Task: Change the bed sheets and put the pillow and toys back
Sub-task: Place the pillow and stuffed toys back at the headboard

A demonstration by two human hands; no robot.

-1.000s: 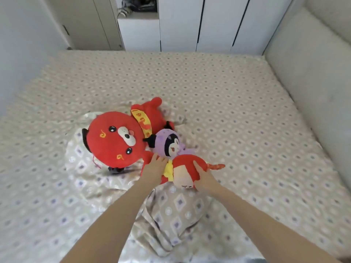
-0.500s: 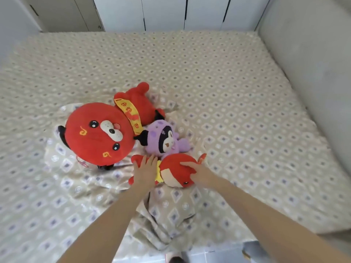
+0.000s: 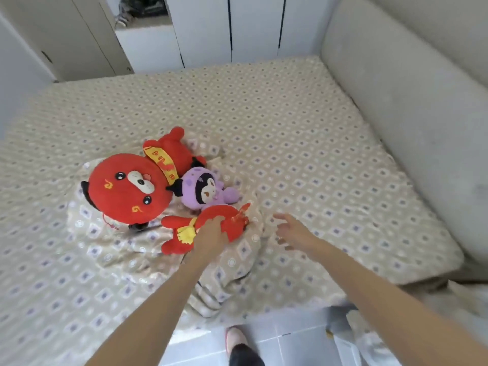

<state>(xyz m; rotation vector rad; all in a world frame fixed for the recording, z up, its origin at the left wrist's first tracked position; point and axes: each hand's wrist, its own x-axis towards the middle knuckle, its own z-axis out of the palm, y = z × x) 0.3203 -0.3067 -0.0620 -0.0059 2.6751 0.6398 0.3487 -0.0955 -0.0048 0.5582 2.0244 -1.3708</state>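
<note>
Plush cluster mid-left of frame, on rumpled pillow [image 3: 111, 249] in same diamond print as bed sheet [image 3: 290, 122]. Big red round-faced plush [image 3: 126, 191] leftmost; purple plush [image 3: 204, 190] touching its right side; small red plush [image 3: 224, 213] just below both. L hand [image 3: 211, 235] on small one, fingers curled round its body. R hand [image 3: 293, 231] just right of it, fingers spread, holding nothing. Grey padded headboard [image 3: 409, 114] along right edge; white wardrobe doors [image 3: 253, 27] upper centre. Yellow sash [image 3: 162, 162] on big plush: red characters, unreadable.

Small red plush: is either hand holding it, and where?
Left hand covers the small red plush beside its yellow collar; grip unclear. Right hand holds nothing.
</note>
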